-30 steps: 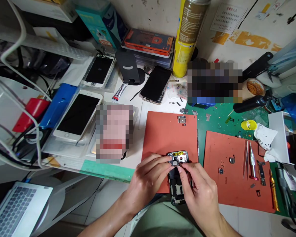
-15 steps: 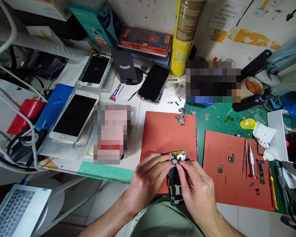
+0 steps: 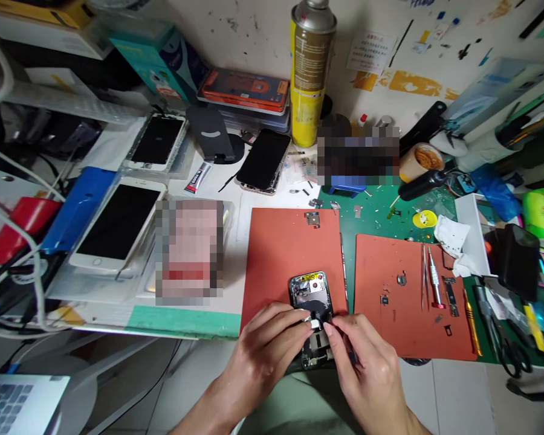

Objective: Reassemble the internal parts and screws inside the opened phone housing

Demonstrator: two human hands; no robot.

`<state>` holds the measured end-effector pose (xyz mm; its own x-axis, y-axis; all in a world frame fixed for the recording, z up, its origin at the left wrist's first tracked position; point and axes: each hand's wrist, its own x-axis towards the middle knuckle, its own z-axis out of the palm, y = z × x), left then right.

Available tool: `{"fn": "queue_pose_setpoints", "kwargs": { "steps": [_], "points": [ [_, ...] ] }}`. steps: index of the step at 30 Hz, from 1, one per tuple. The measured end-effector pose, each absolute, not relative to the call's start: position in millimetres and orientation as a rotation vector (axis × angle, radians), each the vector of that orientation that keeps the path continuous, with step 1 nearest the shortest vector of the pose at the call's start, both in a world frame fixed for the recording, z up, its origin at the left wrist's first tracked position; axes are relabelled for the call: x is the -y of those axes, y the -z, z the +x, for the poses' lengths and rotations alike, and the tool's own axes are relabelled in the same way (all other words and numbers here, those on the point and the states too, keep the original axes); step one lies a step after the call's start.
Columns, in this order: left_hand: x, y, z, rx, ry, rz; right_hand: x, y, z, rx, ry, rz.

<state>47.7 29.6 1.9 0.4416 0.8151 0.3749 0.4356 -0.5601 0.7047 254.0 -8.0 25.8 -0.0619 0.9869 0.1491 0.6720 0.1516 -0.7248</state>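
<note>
An opened phone housing (image 3: 309,294) lies at the near edge of the left red mat (image 3: 294,241), its inner parts bare and a yellow strip along its far end. Over its middle, a small black and silver phone part (image 3: 316,324) is pinched in the fingertips of my left hand (image 3: 269,341). Thumb and forefinger of my right hand (image 3: 367,356) close at the part's right side, seemingly gripping it too. Fingers cover some of the part, so its exact kind is unclear. A small metal piece (image 3: 312,219) rests near the mat's far edge.
On the right red mat (image 3: 376,332) are tweezers (image 3: 424,278), a screwdriver (image 3: 434,278), a gold-handled driver (image 3: 471,320) and small phone parts. Phones with white frames (image 3: 118,223) lie left. A yellow spray can (image 3: 309,78) stands behind. Scissors (image 3: 512,356) lie far right.
Both hands have moved with the small part from the phone's far end toward its middle, uncovering the far end. The camera view has shifted, bringing more of the right side into sight.
</note>
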Motion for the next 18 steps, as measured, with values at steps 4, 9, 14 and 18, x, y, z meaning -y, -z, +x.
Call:
{"fn": "queue_pose_setpoints", "kwargs": {
  "steps": [4, 9, 14, 18],
  "points": [
    [-23, -8, 59, -1.088, -1.034, 2.186, 30, -27, 270, 1.694, -0.694, -1.582],
    [-15, -10, 77, -1.035, -1.107, 2.131, 33, -30, 270, 1.244, -1.242, -1.690],
    [-7, -10, 84, -1.044, -1.142, 2.077, 26, -34, 268, 0.889, -1.588, -1.625],
    [-3, -10, 78, -1.229, -1.170, 2.068, 12, -37, 287, 1.028, -1.388, -1.748]
  ]
}}
